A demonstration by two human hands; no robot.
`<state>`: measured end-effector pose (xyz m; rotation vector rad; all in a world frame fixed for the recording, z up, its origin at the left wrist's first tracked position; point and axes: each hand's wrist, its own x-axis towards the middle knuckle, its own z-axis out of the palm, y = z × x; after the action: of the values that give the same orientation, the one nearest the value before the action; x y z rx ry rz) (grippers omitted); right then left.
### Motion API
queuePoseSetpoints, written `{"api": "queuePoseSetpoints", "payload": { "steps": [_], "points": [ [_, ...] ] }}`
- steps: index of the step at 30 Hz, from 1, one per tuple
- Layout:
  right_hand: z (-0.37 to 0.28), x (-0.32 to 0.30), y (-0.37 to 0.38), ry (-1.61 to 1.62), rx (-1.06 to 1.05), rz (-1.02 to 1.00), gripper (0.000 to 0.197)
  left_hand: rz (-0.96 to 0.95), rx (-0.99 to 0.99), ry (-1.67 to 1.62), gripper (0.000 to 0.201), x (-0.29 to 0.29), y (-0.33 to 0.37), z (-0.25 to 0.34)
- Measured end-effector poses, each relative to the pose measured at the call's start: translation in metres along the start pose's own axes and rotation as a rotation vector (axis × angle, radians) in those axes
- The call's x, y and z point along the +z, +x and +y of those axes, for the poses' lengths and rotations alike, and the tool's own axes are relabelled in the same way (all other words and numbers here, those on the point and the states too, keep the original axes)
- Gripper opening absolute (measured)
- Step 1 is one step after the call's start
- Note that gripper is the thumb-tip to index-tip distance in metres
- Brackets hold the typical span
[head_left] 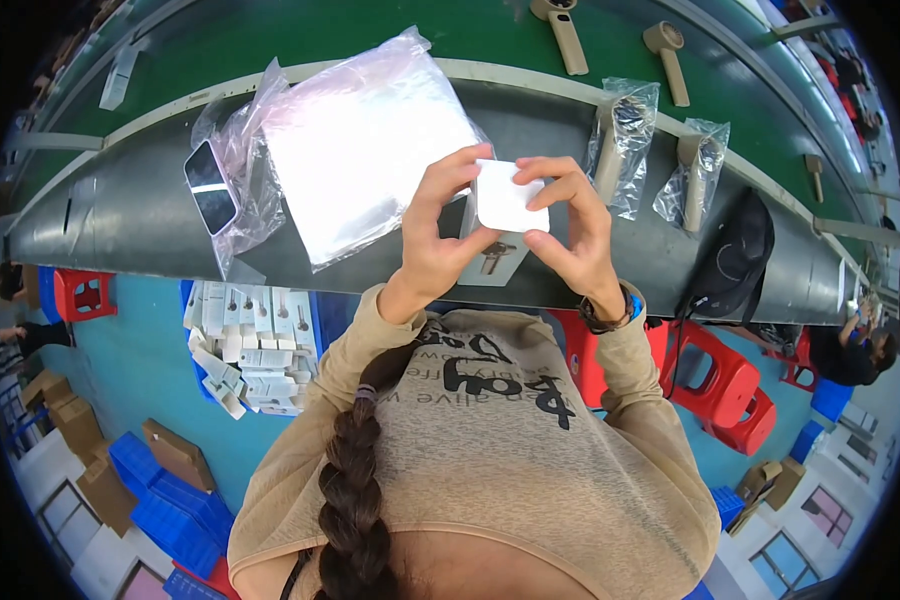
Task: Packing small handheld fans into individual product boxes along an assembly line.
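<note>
A white carton [510, 198] stands between my hands over the near edge of the dark workbench [370, 285], its blank end facing up. Its front side shows a printed picture of a handheld fan. My left hand [438, 232] grips the left edge, fingertips at the top corner and thumb at the front. The fingers of my right hand [576, 225] rest on the top and right edge, with the thumb at the lower right corner. Right of the hands lie two beige handheld fans [622, 140] [694, 175] in transparent bags. What the carton contains is hidden.
A stack of shiny white plastic bags [365, 150] and a phone [211, 187] lie to the left. More fans [567, 40] are on the green belt [450, 30] beyond. A black cap [735, 255] sits at right. A blue crate [317, 330] of cartons and red stools [715, 370] stand below.
</note>
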<state>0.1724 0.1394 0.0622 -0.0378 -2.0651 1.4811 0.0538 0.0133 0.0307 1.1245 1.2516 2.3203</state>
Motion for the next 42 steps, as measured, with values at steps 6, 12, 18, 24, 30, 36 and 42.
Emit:
{"api": "queuePoseSetpoints", "payload": {
  "steps": [6, 12, 18, 24, 30, 36, 42],
  "points": [
    [-0.009, 0.002, 0.006, -0.13, 0.051, 0.029, 0.029, -0.267, -0.009, 0.384, 0.039, -0.009, 0.015, 0.017],
    [-0.009, 0.01, 0.001, -0.168, -0.008, 0.06, 0.028, -0.227, -0.101, 0.32, 0.031, -0.009, 0.012, 0.021],
    [-0.003, 0.019, -0.006, -0.251, -0.057, 0.172, 0.024, -0.243, -0.14, 0.325, 0.025, -0.007, 0.005, 0.023],
    [0.007, 0.038, -0.01, -0.066, -0.152, 0.336, 0.022, -0.185, -0.045, 0.233, 0.023, 0.001, 0.004, 0.016],
    [0.016, 0.048, -0.018, -0.021, -0.2, 0.39, 0.017, -0.164, 0.075, 0.143, 0.017, 0.002, -0.002, 0.002],
    [0.019, 0.055, -0.015, -0.06, -0.228, 0.471, 0.015, -0.113, 0.047, 0.146, 0.016, 0.004, -0.002, 0.004],
    [0.021, 0.055, -0.014, -0.098, -0.304, 0.462, 0.014, -0.113, 0.073, 0.162, 0.014, 0.003, -0.003, 0.003]
  ]
}}
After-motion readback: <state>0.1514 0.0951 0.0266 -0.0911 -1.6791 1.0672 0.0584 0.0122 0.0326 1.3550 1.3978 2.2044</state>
